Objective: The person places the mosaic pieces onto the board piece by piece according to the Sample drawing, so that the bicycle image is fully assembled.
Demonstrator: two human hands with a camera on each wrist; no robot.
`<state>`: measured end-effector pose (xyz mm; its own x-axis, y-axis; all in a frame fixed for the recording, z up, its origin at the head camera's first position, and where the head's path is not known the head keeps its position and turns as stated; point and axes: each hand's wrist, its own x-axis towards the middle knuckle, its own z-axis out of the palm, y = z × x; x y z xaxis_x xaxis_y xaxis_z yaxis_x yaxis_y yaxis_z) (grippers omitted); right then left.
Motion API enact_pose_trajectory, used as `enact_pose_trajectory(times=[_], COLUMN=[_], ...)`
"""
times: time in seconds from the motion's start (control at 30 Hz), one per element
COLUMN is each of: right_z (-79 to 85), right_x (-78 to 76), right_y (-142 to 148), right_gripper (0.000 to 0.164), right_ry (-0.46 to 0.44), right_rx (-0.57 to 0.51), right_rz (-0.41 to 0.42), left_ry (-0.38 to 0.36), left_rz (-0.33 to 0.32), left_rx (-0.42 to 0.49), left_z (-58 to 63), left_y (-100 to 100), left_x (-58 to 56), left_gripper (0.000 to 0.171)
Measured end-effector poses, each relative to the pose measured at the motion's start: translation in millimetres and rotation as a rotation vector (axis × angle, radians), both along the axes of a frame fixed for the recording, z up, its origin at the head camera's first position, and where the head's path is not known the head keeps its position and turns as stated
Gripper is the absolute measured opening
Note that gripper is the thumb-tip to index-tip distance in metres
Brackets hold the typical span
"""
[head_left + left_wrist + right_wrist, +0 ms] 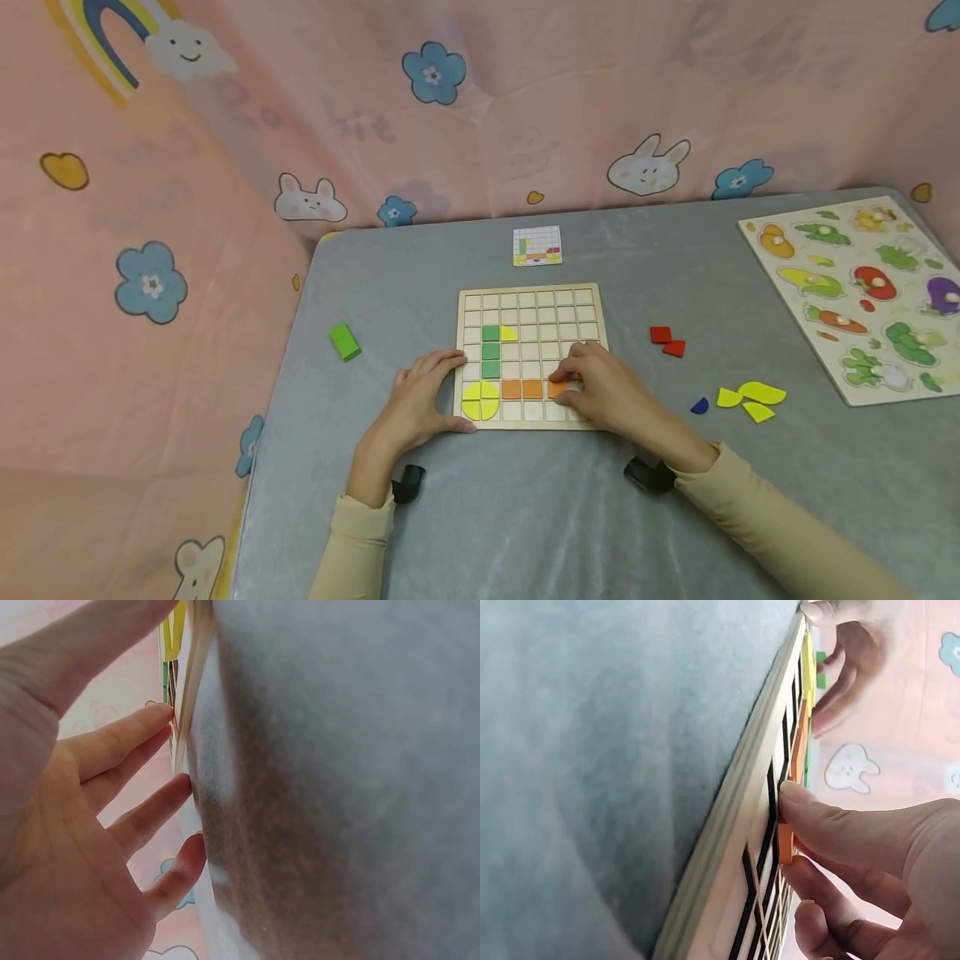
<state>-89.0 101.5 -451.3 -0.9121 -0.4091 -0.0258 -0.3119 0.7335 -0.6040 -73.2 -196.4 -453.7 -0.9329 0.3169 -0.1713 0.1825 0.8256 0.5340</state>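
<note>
A wooden grid board point(528, 290) lies on the grey table in the head view. My left hand point(417, 402) rests at its left edge, fingers and thumb spread along the rim. My right hand point(603, 385) pinches an orange square tile point(785, 841) between thumb and fingers, at a cell right of two orange tiles point(521, 389). Yellow quarter-circle tiles point(480, 401) form a circle at the board's lower left. Green square tiles point(491, 352) make a column above it, with a yellow quarter tile point(508, 333) beside the top one.
Behind the board lies a pattern card point(537, 246). Green blocks point(345, 342) sit to the left. Rightward are red tiles point(661, 335), a blue half-circle tile point(700, 406) and yellow tiles point(762, 392). A vegetable puzzle board point(832, 225) occupies the far right. A pink curtain point(495, 158) hangs behind.
</note>
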Motion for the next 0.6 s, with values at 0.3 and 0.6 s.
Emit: enact_pose_trajectory(times=[0.3, 0.6], right_z=[-1.3, -0.8], right_x=[-2.7, 5.2], right_y=[-6, 14], right_gripper=[0.021, 0.024], right_ry=[-0.039, -0.036], right_rx=[-0.019, -0.033], right_rz=[-0.047, -0.043], left_ry=[-0.006, -0.007], left_rz=[0.005, 0.004], left_rx=[-0.002, 0.003], left_z=[0.7, 1.2], left_y=[0, 1], left_x=[-0.4, 0.4], left_gripper=[0.100, 0.100])
